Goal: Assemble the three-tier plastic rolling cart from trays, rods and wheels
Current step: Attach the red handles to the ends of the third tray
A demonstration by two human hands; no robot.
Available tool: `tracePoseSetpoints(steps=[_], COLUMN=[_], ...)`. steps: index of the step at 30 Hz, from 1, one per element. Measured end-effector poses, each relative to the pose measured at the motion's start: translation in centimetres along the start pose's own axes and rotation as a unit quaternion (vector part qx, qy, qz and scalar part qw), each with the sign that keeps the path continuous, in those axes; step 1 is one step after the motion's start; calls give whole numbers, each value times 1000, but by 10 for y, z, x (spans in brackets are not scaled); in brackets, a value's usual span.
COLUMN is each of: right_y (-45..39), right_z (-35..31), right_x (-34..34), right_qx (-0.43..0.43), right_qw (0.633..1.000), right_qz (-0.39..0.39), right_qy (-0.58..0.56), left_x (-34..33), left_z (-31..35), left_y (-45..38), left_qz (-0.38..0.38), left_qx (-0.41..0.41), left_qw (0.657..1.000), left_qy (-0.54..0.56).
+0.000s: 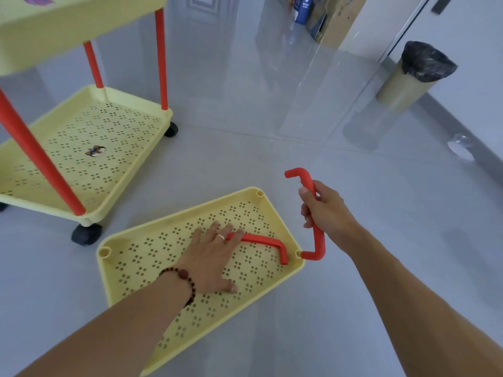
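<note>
A loose yellow perforated tray [152,263] lies on the floor in front of me. My left hand [215,254] lies flat inside it, fingers spread, its fingertips touching a red bent handle [268,242] that lies in the tray. My right hand [324,210] grips a second red U-shaped handle [318,238] just outside the tray's right side. That handle's lower end sits at the tray's corner socket [298,253]. To the left stands a partly built cart [89,148]: two yellow trays joined by red rods [38,156] on black wheels [86,234].
Glossy grey floor tiles spread all around. A round bin with a black bag [408,74] stands at the back right by the wall. Cardboard and a blue box [321,14] lean at the far back. A small clear object [461,148] lies near the right wall.
</note>
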State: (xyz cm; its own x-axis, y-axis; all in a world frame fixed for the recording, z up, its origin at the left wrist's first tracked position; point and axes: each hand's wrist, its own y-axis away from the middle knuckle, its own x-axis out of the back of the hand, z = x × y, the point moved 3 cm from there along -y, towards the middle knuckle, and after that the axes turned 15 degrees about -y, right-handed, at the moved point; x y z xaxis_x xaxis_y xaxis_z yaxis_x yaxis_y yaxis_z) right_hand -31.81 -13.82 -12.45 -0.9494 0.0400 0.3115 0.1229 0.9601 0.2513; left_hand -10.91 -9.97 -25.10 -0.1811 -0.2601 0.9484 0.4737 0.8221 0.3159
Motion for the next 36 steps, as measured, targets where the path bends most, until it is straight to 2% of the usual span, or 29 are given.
tracePoseSetpoints(steps=[6,17,28,36], right_y=[-15,-13,-12,-18], right_z=[27,38,52,57], right_x=[14,-7,-29,-31], right_qx=[-85,-72,-118,-132], right_qw=[995,997,993,989], right_qz=[19,-5,-27,-8], right_qy=[-43,-8,13,62], left_x=[-5,-3,-7,-14], left_z=[-6,-8,-12,-19], left_y=[-11,-2,0,-3], left_qz=[-34,-53,-51,-46], left_qx=[-21,-67,-94,-108], left_qw=[998,994,992,992], left_qy=[-41,-61,-66,-35])
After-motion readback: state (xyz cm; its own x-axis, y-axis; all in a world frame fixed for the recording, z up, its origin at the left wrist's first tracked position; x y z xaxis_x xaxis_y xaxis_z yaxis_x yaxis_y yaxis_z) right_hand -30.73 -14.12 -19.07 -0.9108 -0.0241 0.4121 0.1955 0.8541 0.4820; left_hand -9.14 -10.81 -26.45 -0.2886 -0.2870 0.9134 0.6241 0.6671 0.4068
